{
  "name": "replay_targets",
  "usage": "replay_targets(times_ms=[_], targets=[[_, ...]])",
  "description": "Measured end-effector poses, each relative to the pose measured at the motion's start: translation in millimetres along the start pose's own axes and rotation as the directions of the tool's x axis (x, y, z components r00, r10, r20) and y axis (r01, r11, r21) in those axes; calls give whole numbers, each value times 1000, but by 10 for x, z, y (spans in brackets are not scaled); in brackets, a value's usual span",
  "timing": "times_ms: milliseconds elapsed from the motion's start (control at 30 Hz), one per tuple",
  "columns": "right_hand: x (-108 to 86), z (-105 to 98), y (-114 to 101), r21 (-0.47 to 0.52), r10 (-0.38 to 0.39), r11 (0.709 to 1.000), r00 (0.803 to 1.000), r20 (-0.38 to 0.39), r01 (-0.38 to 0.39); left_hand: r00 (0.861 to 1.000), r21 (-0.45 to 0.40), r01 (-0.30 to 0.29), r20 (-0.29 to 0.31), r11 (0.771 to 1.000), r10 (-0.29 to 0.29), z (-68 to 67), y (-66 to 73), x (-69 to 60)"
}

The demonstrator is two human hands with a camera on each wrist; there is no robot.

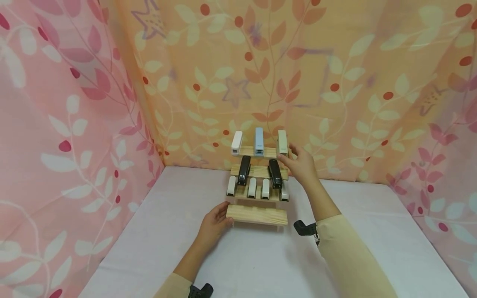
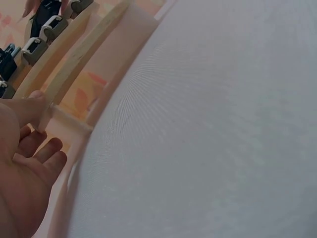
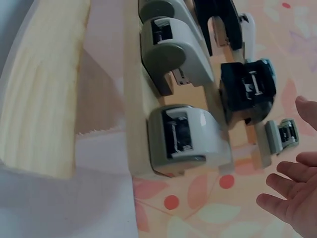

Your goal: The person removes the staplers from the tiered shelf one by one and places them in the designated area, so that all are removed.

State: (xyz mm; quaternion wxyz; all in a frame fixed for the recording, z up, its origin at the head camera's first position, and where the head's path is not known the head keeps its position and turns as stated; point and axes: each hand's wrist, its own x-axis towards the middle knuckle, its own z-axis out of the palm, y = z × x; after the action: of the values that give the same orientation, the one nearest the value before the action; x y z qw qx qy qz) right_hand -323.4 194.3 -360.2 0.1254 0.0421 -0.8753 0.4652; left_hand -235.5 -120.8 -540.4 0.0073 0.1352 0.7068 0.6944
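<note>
A tiered wooden rack (image 1: 257, 215) stands mid-table, its lowest board bare. My left hand (image 1: 214, 225) (image 2: 25, 173) pinches the left end of that board, thumb above and a finger beneath. White (image 1: 237, 142), light blue (image 1: 259, 141) and green (image 1: 282, 142) (image 3: 289, 134) staplers sit on the top tier. Two black staplers (image 1: 244, 170) (image 1: 275, 174) lie below, over several small white staplers (image 1: 252, 188) (image 3: 213, 139). At the top tier's right end, my right hand (image 1: 302, 165) (image 3: 297, 198) has its fingers spread beside the green stapler; the right wrist view shows a gap between them.
The rack stands near the back edge of a table with a white cloth (image 1: 253, 265). Behind it hangs an orange patterned curtain (image 1: 238, 82), with pink patterned cloth (image 1: 74, 124) on the left and more on the right.
</note>
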Motion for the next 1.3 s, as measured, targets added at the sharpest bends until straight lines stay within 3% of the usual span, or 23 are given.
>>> replay_targets(times_ms=[400,1000,1200,1300], targets=[[90,113,97,76,14,997,1000,13,-15,1000,16,2,-25,1000,-1,38,30,-20],[95,199,98,61,39,998,990,-134,-31,999,21,4,-43,1000,-3,52,9,-16],[23,174,127,0,-3,1000,975,-221,3,999,43,5,-40,999,-4,55,30,-23],[-7,158,141,27,-13,999,973,-232,20,999,54,7,-43,999,-5,57,35,-22]])
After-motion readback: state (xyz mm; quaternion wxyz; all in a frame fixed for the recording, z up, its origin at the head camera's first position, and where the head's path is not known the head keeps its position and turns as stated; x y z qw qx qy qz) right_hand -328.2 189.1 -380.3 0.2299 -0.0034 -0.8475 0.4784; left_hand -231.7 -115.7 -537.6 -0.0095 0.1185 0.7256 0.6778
